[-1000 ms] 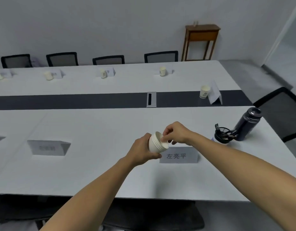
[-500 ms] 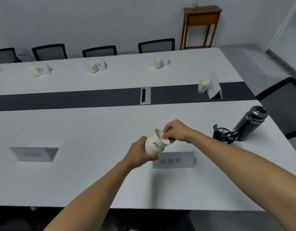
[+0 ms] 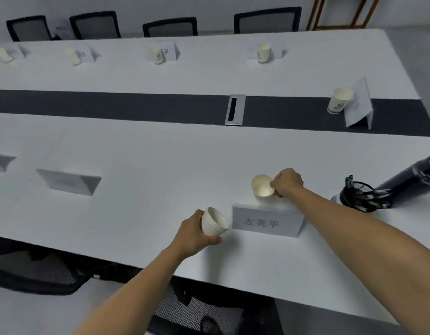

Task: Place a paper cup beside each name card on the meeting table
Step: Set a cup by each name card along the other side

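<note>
Cup [image 3: 262, 189] in the head view looks empty inside, sitting just behind the near name card [image 3: 267, 221] on the white desk [image 3: 141, 165]. Right hand [image 3: 287, 182] is pinching its rim, fingers curled tight. Left hand [image 3: 194, 234] is wrapped around a small nested stack of cups [image 3: 213, 222], tilted, just left of that card, mouth empty too.

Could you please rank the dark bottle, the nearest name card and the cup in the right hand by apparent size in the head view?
1. Dark bottle, partly cut off
2. Nearest name card
3. Cup in the right hand
</note>
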`<state>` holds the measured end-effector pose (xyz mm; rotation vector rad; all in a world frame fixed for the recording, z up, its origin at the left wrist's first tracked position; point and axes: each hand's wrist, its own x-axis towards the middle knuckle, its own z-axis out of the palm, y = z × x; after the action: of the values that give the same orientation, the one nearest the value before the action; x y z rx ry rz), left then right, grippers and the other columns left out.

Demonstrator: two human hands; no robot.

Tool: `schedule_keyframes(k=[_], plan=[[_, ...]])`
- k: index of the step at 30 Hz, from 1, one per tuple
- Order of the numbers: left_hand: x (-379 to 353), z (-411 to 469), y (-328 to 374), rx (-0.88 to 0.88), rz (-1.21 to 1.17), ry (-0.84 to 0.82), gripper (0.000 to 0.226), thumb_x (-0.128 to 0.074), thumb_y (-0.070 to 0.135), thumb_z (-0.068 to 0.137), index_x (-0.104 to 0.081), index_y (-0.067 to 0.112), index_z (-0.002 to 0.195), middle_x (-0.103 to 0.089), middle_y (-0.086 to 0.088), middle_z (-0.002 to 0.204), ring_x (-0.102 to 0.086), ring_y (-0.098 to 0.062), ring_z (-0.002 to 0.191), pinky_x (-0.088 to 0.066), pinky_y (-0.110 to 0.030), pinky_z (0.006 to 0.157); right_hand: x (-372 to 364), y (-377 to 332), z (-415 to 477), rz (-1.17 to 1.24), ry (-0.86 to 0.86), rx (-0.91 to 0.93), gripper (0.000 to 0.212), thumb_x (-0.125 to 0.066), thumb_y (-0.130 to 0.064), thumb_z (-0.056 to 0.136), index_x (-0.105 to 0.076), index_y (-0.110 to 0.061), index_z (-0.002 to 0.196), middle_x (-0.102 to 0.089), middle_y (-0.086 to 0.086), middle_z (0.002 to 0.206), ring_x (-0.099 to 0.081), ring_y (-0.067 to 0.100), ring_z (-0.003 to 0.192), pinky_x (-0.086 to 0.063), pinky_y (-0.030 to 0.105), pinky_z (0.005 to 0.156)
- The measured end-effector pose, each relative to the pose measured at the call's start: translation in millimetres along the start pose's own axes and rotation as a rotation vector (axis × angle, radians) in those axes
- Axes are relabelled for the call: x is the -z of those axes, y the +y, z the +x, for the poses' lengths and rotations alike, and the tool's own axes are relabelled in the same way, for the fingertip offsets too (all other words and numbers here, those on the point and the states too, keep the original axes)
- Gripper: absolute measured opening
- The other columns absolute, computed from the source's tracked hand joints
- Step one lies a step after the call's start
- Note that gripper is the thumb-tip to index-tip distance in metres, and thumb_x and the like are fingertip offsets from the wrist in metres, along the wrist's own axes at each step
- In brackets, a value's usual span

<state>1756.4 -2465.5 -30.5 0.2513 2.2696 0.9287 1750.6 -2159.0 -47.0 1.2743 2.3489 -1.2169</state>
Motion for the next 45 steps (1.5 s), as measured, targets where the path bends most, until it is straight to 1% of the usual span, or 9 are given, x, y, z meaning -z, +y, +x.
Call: schedule_keyframes(k=[8, 11, 14, 20, 25, 30, 36, 40, 45], plan=[[-9.1, -8.1, -19.0, 0.03, -0.012, 0.008, 0.06, -0.088, 0.03, 0.063, -0.053, 0.023, 0.111, -0.062, 0.008, 0.098, -0.062, -0.017, 0.089, -0.047, -0.025, 0.059, -9.4, 3.5, 2.7, -0.025, 0.001, -0.062, 0.017, -0.068, -0.009, 0.083, -0.068, -0.002, 0.099, -0.076, 0.018, 0.081, -0.076, 0.031, 0.076, -0.06, 0.034, 0.074], [-4.0, -11.1, -21.0, 0.008, -0.008, 0.016, 0.061, -0.088, 0.032, 0.062, -0.053, 0.023, 0.111, -0.061, 0.008, 0.096, -0.062, -0.018, 0.087, -0.048, -0.026, 0.059, -3.9, -1.1, -7.3, -0.098, 0.03, -0.031, 0.03, -0.068, -0.015, 0.084, -0.067, -0.003, 0.111, -0.074, 0.015, 0.101, -0.072, 0.033, 0.092, -0.056, 0.034, 0.079], [9.4, -17.3, -20.3, -0.021, -0.003, 0.026, 0.063, -0.088, 0.037, 0.059, -0.053, 0.025, 0.11, -0.062, 0.009, 0.095, -0.062, -0.017, 0.081, -0.048, -0.027, 0.058, 3.6, -13.5, -25.4, -0.224, 0.125, 0.047, 0.034, -0.064, -0.023, 0.091, -0.062, -0.014, 0.124, -0.065, 0.01, 0.12, -0.063, 0.033, 0.107, -0.045, 0.031, 0.078], [61.6, -50.2, -31.8, -0.091, -0.002, 0.109, 0.068, -0.086, 0.038, 0.059, -0.051, 0.026, 0.115, -0.062, 0.007, 0.098, -0.063, -0.018, 0.081, -0.05, -0.028, 0.057, -9.1, -63.4, -73.8, -0.345, 0.183, 0.274, 0.025, -0.059, -0.022, 0.091, -0.066, -0.016, 0.114, -0.068, 0.008, 0.111, -0.062, 0.03, 0.093, -0.047, 0.033, 0.075], [138.2, -115.0, -83.5, -0.129, 0.022, 0.241, 0.063, -0.085, 0.036, 0.062, -0.051, 0.025, 0.114, -0.062, 0.006, 0.098, -0.063, -0.018, 0.088, -0.058, -0.036, 0.066, -77.0, -115.7, -151.0, -0.427, 0.175, 0.522, 0.022, -0.056, -0.022, 0.09, -0.067, -0.018, 0.109, -0.069, 0.003, 0.106, -0.063, 0.026, 0.092, -0.048, 0.032, 0.072], [223.3, -205.0, -165.1, -0.125, 0.086, 0.371, 0.061, -0.084, 0.034, 0.065, -0.05, 0.023, 0.115, -0.063, 0.005, 0.101, -0.062, -0.02, 0.092, -0.056, -0.04, 0.079, -181.0, -166.7, -251.4, -0.5, 0.145, 0.724, 0.026, -0.053, -0.025, 0.092, -0.065, -0.019, 0.115, -0.07, 0.003, 0.108, -0.063, 0.025, 0.092, -0.05, 0.033, 0.075], [313.1, -306.8, -261.9, -0.033, 0.072, 0.554, 0.061, -0.083, 0.037, 0.06, -0.053, 0.023, 0.112, -0.062, 0.005, 0.099, -0.062, -0.018, 0.091, -0.056, -0.043, 0.079, -302.9, -249.8, -364.3, -0.604, 0.049, 1.001, 0.028, -0.052, -0.029, 0.093, -0.063, -0.021, 0.117, -0.07, 0.003, 0.111, -0.063, 0.025, 0.093, -0.048, 0.032, 0.072], [357.3, -340.1, -306.5, 0.014, 0.043, 0.661, 0.065, -0.083, 0.038, 0.058, -0.053, 0.026, 0.114, -0.062, 0.006, 0.1, -0.061, -0.018, 0.092, -0.056, -0.04, 0.078, -360.7, -297.2, -414.1, -0.634, 0.023, 1.131, 0.027, -0.053, -0.03, 0.093, -0.063, -0.022, 0.117, -0.069, 0.003, 0.113, -0.063, 0.025, 0.091, -0.047, 0.03, 0.07], [406.4, -355.3, -354.2, 0.05, -0.028, 0.746, 0.069, -0.083, 0.041, 0.055, -0.052, 0.027, 0.115, -0.061, 0.007, 0.1, -0.06, -0.018, 0.093, -0.058, -0.042, 0.076, -430.6, -354.5, -446.6, -0.636, -0.047, 1.215, 0.027, -0.053, -0.032, 0.094, -0.063, -0.022, 0.116, -0.071, -0.001, 0.103, -0.064, 0.023, 0.094, -0.049, 0.033, 0.074]])
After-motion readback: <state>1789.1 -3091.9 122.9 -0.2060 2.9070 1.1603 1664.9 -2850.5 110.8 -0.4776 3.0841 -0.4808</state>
